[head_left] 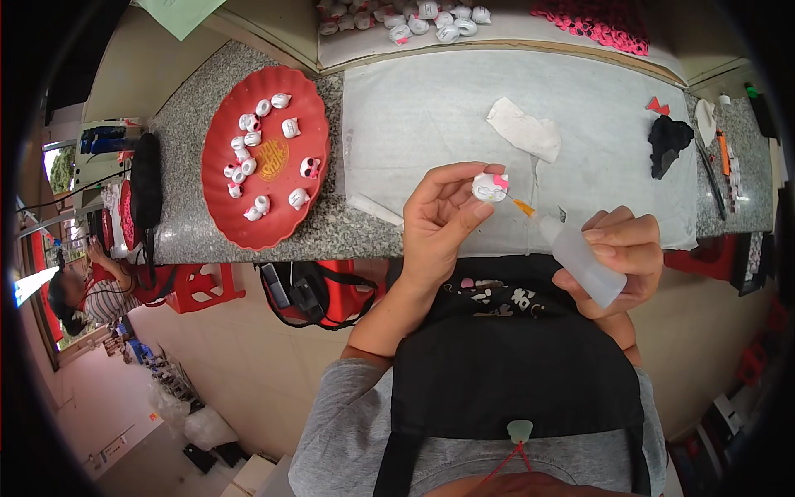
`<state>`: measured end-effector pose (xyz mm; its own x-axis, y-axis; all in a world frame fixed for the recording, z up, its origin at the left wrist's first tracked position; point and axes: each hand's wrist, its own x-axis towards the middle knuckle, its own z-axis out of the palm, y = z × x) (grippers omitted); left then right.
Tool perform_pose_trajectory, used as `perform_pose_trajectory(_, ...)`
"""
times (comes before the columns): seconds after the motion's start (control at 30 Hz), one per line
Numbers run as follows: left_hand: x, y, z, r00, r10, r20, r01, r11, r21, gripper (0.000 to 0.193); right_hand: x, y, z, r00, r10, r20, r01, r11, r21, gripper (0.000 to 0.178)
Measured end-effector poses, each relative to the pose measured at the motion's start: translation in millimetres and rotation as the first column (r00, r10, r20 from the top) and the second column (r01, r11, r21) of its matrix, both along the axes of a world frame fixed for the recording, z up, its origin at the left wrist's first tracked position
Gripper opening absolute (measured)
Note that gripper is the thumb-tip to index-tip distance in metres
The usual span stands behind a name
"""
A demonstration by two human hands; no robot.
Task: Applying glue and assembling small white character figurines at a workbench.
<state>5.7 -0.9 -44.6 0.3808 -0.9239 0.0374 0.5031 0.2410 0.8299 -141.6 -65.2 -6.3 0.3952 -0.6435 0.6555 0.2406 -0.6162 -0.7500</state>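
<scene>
Between the thumb and fingers of my left hand (447, 211) is a small white cat-head figurine (491, 188) with a pink patch on top. My right hand (619, 257) grips a translucent squeeze bottle (584, 261), tilted so its orange-based needle tip (523, 207) points at the figurine's face. Whether the tip touches the figurine I cannot tell. To the left, a red scalloped plate (217, 166) bears several similar white heads, a few with pink and black parts.
White paper (414, 108) covers the worktop. On it lie a folded tissue (523, 130) and a black cloth (668, 145). A shelf behind holds white heads (426, 12) and pink pieces (595, 23). Tools, including an orange one (723, 153), lie right. Another person (103, 290) sits far left.
</scene>
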Motion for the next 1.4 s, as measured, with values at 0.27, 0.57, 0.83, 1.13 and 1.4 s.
perform_pose_trajectory(0.27,-1,0,-1,1.000,-0.016,0.013,0.016,1.000,0.000,0.034,-2,-1,-3,0.999,0.043,0.017,-0.042,0.999,-0.005,0.043)
perform_pose_trajectory(0.57,0,2,-4,0.976,0.025,0.214,-0.009,0.997,-0.074,0.033,1,2,-1,1.000,0.017,-0.007,-0.017,1.000,-0.001,0.037)
perform_pose_trajectory(0.83,3,-1,-2,0.894,0.059,0.444,-0.038,0.998,-0.056,0.031,0,0,1,0.998,0.040,-0.050,-0.040,0.999,0.011,0.037)
perform_pose_trajectory(1.13,11,2,2,0.974,0.076,0.211,-0.081,0.997,0.015,0.032,0,-12,-1,0.997,0.051,-0.056,-0.043,0.990,0.133,0.037)
perform_pose_trajectory(1.4,39,4,1,0.956,0.287,0.059,-0.284,0.957,-0.060,0.034,6,-100,-3,0.950,0.148,-0.276,0.000,0.882,0.471,0.019)
